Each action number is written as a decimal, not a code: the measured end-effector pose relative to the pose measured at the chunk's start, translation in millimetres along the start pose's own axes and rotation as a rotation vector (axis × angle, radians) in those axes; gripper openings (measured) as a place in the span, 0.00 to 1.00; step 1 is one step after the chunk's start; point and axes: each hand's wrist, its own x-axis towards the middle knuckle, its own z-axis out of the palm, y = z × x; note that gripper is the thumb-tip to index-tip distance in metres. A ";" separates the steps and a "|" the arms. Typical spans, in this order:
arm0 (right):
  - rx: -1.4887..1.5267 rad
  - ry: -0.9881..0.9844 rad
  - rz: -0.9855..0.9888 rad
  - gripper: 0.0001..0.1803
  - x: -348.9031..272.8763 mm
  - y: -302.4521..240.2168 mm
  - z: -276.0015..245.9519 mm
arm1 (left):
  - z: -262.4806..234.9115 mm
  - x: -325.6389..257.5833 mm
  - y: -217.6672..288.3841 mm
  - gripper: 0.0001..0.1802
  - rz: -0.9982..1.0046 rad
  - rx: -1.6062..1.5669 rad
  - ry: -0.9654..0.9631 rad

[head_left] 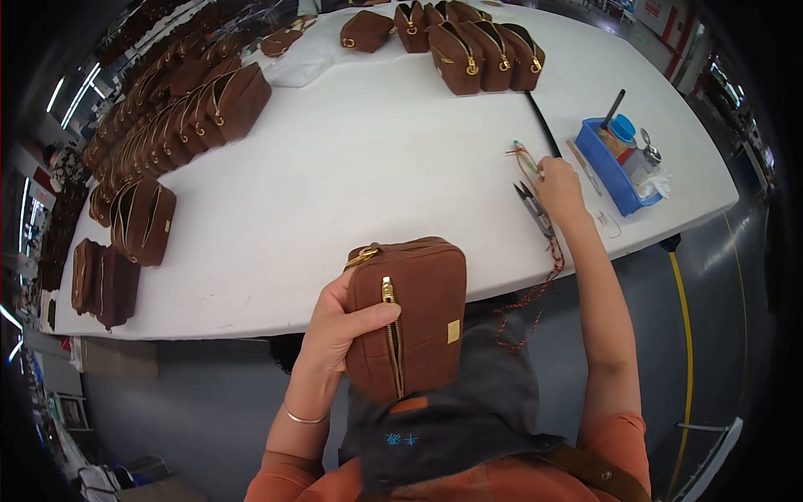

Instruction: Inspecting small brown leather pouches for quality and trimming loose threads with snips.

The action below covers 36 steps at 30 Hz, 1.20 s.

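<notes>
The brown bag (431,360), just right of the left grip (339,322), could slip or scuff, as that grip alone clasps it; the snips (534,209), bare-bladed just left of the right grip (557,186), could nick it if it strays — whether it is closed on the green-tipped tool (526,158) I cannot tell; the bag looks smooth, boxy, dark-stitched — gold zip (398,360), small gold plate (453,332).

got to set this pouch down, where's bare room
The white table is bare mid-surface, between left pouch rows, far pouches and thread snips, and at its near edge left of the held pouch. Crowded: left side, far end, and around the right hand and blue bin.
</notes>
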 end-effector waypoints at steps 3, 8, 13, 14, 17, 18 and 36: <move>0.032 0.082 -0.030 0.09 0.6 8.6 -1.6 | -0.2 -0.7 3.7 0.26 -0.005 0.025 -0.019; 0.255 0.193 0.176 0.10 -0.6 23.3 -42.7 | -2.1 -3.0 2.7 0.23 -0.015 0.056 -0.066; 1.098 0.129 0.451 0.09 -15.0 15.5 -93.6 | -3.4 -3.5 -1.6 0.20 -0.001 0.049 -0.071; 1.302 0.139 0.367 0.08 -25.8 3.7 -105.9 | -1.5 -4.0 -2.4 0.19 0.006 0.052 -0.067; 1.576 0.172 0.203 0.10 -68.7 -48.8 -135.8 | 5.3 -5.9 -1.9 0.18 0.016 0.022 -0.081; 1.646 0.116 0.139 0.10 -85.1 -70.9 -136.3 | 3.6 -7.4 -2.6 0.18 0.019 0.023 -0.070; 1.716 0.103 -0.037 0.15 -179.7 -185.6 -92.8 | 17.5 -15.5 -13.6 0.17 0.131 0.085 -0.095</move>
